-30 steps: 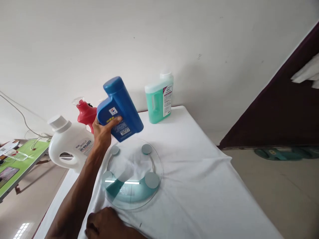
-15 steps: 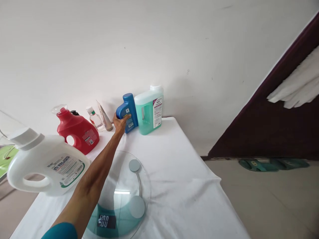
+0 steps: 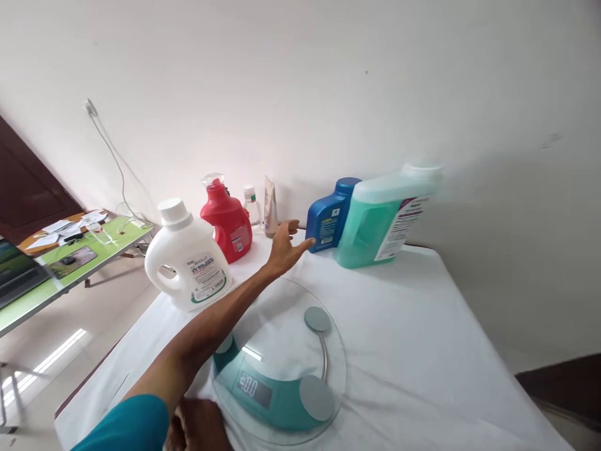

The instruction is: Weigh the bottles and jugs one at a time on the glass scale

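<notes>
My left hand (image 3: 286, 247) reaches across the table with thumb and fingers apart. It holds nothing and is just left of an upright blue bottle (image 3: 326, 219). A green jug (image 3: 366, 232) with a white label stands right beside the blue bottle. Under my left forearm lies a round glass scale (image 3: 282, 351), its display reading zeros. At the bottom edge, partly cut off, my right hand (image 3: 204, 426) is curled; what it holds, if anything, is hidden. To the left stand a white detergent jug (image 3: 188, 263) and a red jug (image 3: 228, 225).
A clear small bottle (image 3: 252, 207) and a pale tube (image 3: 270, 210) stand near the wall behind my left hand. White cloth (image 3: 399, 351) covers the table. Off to the left is a green desk (image 3: 94, 250) with papers and a laptop.
My left hand has let go of the blue bottle and drawn back to its left. The view has swung left, and my right hand now shows at the bottom.
</notes>
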A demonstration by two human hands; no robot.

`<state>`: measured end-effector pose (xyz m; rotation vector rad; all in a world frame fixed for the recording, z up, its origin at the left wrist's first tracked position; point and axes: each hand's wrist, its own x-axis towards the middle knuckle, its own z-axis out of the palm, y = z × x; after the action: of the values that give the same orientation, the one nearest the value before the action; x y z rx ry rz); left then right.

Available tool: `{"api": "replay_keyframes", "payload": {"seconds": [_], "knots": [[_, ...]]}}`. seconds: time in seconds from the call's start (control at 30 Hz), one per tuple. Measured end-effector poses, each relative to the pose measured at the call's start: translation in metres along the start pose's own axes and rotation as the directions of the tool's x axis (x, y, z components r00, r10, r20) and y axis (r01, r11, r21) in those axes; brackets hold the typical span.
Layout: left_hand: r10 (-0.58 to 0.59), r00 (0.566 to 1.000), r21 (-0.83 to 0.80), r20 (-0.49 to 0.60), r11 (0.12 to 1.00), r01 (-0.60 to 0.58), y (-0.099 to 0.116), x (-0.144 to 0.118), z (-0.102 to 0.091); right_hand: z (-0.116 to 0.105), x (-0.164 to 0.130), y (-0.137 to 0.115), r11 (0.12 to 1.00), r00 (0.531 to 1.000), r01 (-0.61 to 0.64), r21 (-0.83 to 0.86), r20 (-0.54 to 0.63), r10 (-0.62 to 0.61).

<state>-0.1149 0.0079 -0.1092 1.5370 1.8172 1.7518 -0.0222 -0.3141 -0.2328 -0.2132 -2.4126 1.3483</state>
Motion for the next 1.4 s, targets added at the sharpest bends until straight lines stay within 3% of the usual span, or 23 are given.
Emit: {"api": "replay_keyframes", "payload": {"seconds": [0.1, 0.17, 0.23, 0.33, 0.4, 0.43, 0.53, 0.63, 0.8, 0.93, 1.17, 1.27, 1.4], "knots": [[0.239, 0.963, 0.184, -0.124, 0.959, -0.214, 0.022, -0.049, -0.059, -0.011, -0.001, -0.004, 0.999, 0.999, -0.044, 0.005, -0.021, 0.044], [0.350, 0.924, 0.337, -0.157, 0.898, -0.283, 0.040, -0.080, -0.100, -0.021, -0.001, -0.008, 0.998, 0.999, -0.046, 0.048, -0.007, 0.046], [0.439, 0.879, 0.473, -0.184, 0.824, -0.312, 0.056, -0.108, -0.139, -0.030, 0.000, -0.011, 0.995, 0.998, -0.061, 0.082, 0.028, 0.059], [0.550, 0.758, 0.638, -0.350, 0.732, -0.237, 0.067, -0.137, -0.189, -0.040, 0.000, -0.016, 0.989, 0.994, -0.092, 0.117, 0.071, 0.084], [0.530, 0.680, 0.650, -0.507, 0.753, -0.101, 0.063, -0.143, -0.217, -0.044, 0.001, -0.021, 0.984, 0.992, -0.107, 0.146, 0.081, 0.096], [0.472, 0.667, 0.611, -0.576, 0.791, -0.033, 0.060, -0.143, -0.229, -0.047, 0.001, -0.023, 0.981, 0.992, -0.110, 0.160, 0.077, 0.098], [0.130, 0.754, 0.347, -0.644, 0.928, 0.136, 0.046, -0.135, -0.252, -0.053, 0.002, -0.029, 0.973, 0.994, -0.103, 0.207, 0.049, 0.095], [-0.103, 0.792, 0.123, -0.602, 0.968, 0.220, 0.040, -0.125, -0.261, -0.057, 0.002, -0.034, 0.964, 0.994, -0.104, 0.244, 0.041, 0.097], [-0.193, 0.778, -0.020, -0.598, 0.974, 0.226, 0.043, -0.109, -0.263, -0.059, 0.004, -0.036, 0.955, 0.990, -0.139, 0.261, 0.032, 0.135], [-0.151, 0.723, -0.023, -0.674, 0.983, 0.184, 0.048, -0.102, -0.259, -0.060, 0.005, -0.037, 0.957, 0.990, -0.138, 0.253, 0.012, 0.140], [-0.046, 0.718, 0.004, -0.695, 0.998, 0.067, 0.086, -0.112, -0.265, -0.065, 0.007, -0.042, 0.949, 0.984, -0.176, 0.260, 0.043, 0.171], [-0.008, 0.751, 0.001, -0.661, 1.000, 0.012, 0.109, -0.116, -0.264, -0.068, 0.007, -0.043, 0.949, 0.984, -0.177, 0.259, 0.054, 0.169], [-0.079, 0.820, -0.149, -0.567, 0.989, -0.008, 0.125, -0.117, -0.244, -0.069, 0.007, -0.044, 0.954, 0.985, -0.174, 0.244, 0.055, 0.166]]}}
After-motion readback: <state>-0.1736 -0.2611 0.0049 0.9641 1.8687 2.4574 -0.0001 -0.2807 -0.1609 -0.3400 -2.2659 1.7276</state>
